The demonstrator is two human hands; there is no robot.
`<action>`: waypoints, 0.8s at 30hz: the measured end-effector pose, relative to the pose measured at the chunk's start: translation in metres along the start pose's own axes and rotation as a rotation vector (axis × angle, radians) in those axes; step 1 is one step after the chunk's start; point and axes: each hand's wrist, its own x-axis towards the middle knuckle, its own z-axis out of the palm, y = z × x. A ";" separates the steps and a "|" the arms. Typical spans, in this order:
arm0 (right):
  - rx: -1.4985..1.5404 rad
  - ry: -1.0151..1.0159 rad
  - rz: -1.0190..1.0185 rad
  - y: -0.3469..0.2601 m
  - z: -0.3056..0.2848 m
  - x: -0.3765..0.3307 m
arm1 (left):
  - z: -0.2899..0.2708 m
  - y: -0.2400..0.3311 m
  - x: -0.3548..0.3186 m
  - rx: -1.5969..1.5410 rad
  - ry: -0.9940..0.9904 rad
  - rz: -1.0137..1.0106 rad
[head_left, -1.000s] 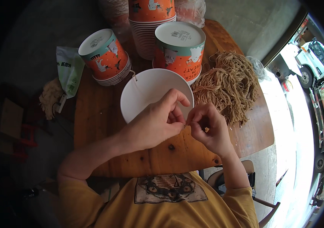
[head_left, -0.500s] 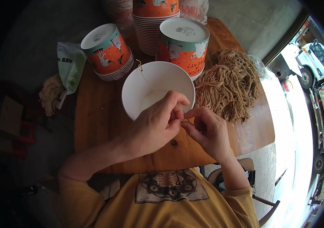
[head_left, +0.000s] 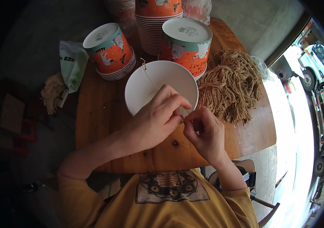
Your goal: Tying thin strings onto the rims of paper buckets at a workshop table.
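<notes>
A paper bucket [head_left: 141, 93], white inside, stands mouth up on the wooden table in front of me. A thin tan cord [head_left: 145, 67] passes through its far left rim and is knotted there; from that spot it runs down across the inside. At the near right rim my left hand [head_left: 154, 119] pinches the cord between thumb and fingers, its back hiding part of the bucket. Close against it, my right hand [head_left: 207, 133] is closed in a pinch on the same cord. The fingertips nearly touch, and the cord's end between them is hard to make out.
A heap of loose tan cords [head_left: 232, 87] lies right of the bucket. Beyond it stand upturned orange printed buckets [head_left: 186, 57], a shorter stack [head_left: 110, 55] at left and a tall stack [head_left: 158, 32] behind. A white-green bag [head_left: 72, 66] hangs past the table's left edge.
The whole view has shifted slightly. My right hand's fingers have curled tighter at the cord, with the wrist turned a little; my left hand keeps its pinch.
</notes>
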 end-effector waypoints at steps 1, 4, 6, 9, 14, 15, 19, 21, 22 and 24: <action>-0.001 0.014 -0.007 0.000 0.001 0.000 | 0.000 -0.001 0.000 0.000 0.000 -0.002; -0.062 0.031 -0.026 -0.001 0.001 -0.002 | 0.001 -0.003 0.001 0.125 0.011 0.077; -0.071 0.030 -0.040 0.000 0.001 -0.002 | -0.001 -0.001 0.003 0.146 -0.023 0.065; -0.079 0.027 -0.056 -0.001 0.002 -0.002 | -0.003 0.000 0.003 0.123 -0.045 0.016; -0.091 0.035 -0.052 -0.002 0.004 -0.004 | 0.000 0.003 -0.002 0.340 0.053 0.131; -0.085 0.047 -0.055 -0.001 0.005 -0.004 | 0.001 0.003 -0.003 0.351 0.056 0.127; -0.125 0.068 -0.083 -0.001 0.008 -0.007 | 0.005 0.003 -0.007 0.312 0.112 0.127; -0.118 0.069 -0.079 -0.001 0.008 -0.008 | 0.006 0.003 -0.009 0.206 0.112 0.054; -0.110 0.067 -0.077 -0.001 0.008 -0.008 | 0.007 0.002 -0.009 0.207 0.110 0.056; -0.112 0.064 -0.084 -0.001 0.008 -0.009 | 0.008 -0.001 -0.009 0.103 0.130 0.037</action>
